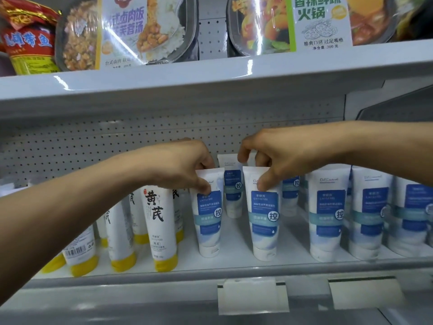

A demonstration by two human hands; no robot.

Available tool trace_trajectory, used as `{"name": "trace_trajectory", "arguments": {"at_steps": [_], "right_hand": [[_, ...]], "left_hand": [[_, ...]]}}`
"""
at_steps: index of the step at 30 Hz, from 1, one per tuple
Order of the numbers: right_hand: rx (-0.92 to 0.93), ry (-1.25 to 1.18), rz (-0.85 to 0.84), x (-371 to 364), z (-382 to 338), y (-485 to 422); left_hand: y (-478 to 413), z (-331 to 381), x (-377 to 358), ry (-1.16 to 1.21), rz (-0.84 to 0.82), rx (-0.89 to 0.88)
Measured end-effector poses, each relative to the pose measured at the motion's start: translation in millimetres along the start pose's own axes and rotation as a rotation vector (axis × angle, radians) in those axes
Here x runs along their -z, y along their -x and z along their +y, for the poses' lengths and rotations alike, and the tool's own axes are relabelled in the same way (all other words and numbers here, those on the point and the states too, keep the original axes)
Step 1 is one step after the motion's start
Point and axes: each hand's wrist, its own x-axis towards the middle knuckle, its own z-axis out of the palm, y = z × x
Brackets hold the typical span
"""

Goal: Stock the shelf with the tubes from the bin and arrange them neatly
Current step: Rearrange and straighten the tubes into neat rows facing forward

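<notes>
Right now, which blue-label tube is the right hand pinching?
The front-row tube second from the left among the blue ones: the right hand pinches its crimped top. The left hand holds its left neighbour.

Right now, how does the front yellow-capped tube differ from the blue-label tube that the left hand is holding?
The yellow-capped tube has a yellow cap; the blue-label tube has a white one. The yellow-capped tube carries big black characters; the blue-label tube a blue panel. The yellow-capped tube stands untouched, while the left hand pinches the blue-label tube's top. Both are white-bodied and stand cap-down on the shelf.
</notes>
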Motion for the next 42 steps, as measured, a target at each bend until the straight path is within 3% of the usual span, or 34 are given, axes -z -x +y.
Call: {"name": "trace_trajectory", "arguments": {"at_steps": [10,18,28,42], "right_hand": [[0.062,0.037,-0.121,4,14,14],[0.104,0.002,-0.095,2,21,19],[0.074,-0.017,-0.107,2,21,17],[0.078,-0.021,-0.097,-5,23,12]], "left_hand": [[-10,15,-5,0.238,-0.02,-0.123],[-9,23,-4,0.337,-0.063,-0.176],[-8,20,-1,0.36,-0.131,-0.161],[-11,20,-10,0.281,-0.076,-0.176]]}}
